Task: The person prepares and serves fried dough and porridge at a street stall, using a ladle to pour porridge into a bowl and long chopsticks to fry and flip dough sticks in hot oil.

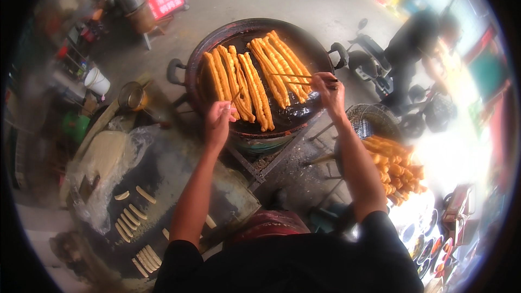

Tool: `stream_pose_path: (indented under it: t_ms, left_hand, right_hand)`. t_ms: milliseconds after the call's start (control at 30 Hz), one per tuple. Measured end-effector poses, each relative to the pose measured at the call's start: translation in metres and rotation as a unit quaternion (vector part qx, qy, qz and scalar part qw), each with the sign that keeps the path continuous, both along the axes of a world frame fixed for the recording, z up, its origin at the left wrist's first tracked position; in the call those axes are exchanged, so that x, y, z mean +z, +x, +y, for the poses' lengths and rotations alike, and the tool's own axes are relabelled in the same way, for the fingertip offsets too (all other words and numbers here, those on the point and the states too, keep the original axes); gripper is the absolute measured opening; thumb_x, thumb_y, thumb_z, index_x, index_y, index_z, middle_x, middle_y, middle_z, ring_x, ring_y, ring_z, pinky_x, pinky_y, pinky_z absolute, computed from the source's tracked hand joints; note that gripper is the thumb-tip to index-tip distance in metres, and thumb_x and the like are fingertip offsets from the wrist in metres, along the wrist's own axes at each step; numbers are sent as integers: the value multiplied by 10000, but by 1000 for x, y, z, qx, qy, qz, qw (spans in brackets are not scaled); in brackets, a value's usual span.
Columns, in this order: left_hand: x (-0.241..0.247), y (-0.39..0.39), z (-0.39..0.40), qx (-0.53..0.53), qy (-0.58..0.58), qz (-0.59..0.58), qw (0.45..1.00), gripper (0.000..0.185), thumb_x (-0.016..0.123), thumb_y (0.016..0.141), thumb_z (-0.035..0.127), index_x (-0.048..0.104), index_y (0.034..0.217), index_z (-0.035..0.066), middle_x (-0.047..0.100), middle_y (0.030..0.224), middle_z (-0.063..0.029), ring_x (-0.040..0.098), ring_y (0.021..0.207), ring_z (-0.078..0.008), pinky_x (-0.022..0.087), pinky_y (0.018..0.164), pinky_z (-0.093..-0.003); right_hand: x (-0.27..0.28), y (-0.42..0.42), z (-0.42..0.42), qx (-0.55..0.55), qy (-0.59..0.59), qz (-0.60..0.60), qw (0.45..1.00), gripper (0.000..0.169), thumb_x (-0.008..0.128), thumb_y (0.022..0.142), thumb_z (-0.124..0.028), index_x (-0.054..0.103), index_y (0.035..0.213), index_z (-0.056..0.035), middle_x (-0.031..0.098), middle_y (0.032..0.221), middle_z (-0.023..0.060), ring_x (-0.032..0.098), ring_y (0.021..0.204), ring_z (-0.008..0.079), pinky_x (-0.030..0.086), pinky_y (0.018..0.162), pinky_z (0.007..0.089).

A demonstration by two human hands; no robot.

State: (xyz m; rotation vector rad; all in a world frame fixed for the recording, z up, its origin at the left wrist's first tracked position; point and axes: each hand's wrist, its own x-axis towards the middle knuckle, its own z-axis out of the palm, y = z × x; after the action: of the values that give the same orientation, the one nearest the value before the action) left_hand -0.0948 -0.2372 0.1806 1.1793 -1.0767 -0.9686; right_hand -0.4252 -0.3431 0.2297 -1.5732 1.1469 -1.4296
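A large black wok (194, 75) with two loop handles holds hot-looking dark oil (299, 114). Several golden fried dough sticks (255, 89) lie side by side in it, in a left and a right group. My right hand (331, 89), at the wok's right side, grips a pair of long chopsticks (294, 75), whose tips reach over the right group. Near the wok's front left rim, my left hand (220, 116) pinches a thin wooden stick (237, 95); only a short length of it shows above the nearest dough sticks.
Raw dough strips (130, 217) and plastic-covered dough (106, 150) lie on the worktable (158, 195) at left. Fried dough sticks (397, 169) are piled at right, near a mesh basket (372, 118). A strainer (132, 95) sits left of the wok. A person (415, 44) is beside a scooter (372, 63).
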Motion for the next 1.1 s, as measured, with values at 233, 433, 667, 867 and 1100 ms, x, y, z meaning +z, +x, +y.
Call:
stream_pose_path:
  t_ms: [233,433,667,867,1100]
  left_hand:
    - [-5,1,14,24,-6,-20,1000,286,504,1034,278,572,1168,34,688,992,-104,605,740,-99,447,631,-234]
    - [-6,9,24,-13,36,-50,998,274,511,1033,273,582,1139,31,691,975,-104,604,711,-101,452,658,-232]
    - [2,10,21,39,5,-16,999,254,522,1023,225,588,1099,-8,684,941,-114,587,669,-111,495,678,-254]
    - [-11,-6,-22,47,51,-109,992,164,538,999,232,560,1011,70,584,859,-33,546,711,-103,477,648,-254]
    - [-14,-20,-30,26,105,-74,991,243,534,1004,239,572,1114,25,646,973,-68,523,698,-89,447,666,-232]
  right_hand:
    - [-3,45,37,-14,-11,-7,1000,217,652,945,-193,703,992,13,695,771,59,639,734,112,499,688,270]
    - [-13,63,38,-47,-7,166,985,128,662,942,-151,691,955,-27,706,824,81,666,699,127,528,612,285]
    - [-8,99,55,24,-164,298,940,80,636,895,-26,659,965,-58,673,876,150,684,766,324,542,653,363]
    - [-7,80,61,57,-74,276,957,134,588,864,-41,630,990,-53,634,880,172,633,817,365,503,694,420]
    - [-22,88,74,-2,-225,211,951,122,631,747,-91,538,818,-61,531,825,113,563,860,317,492,685,423]
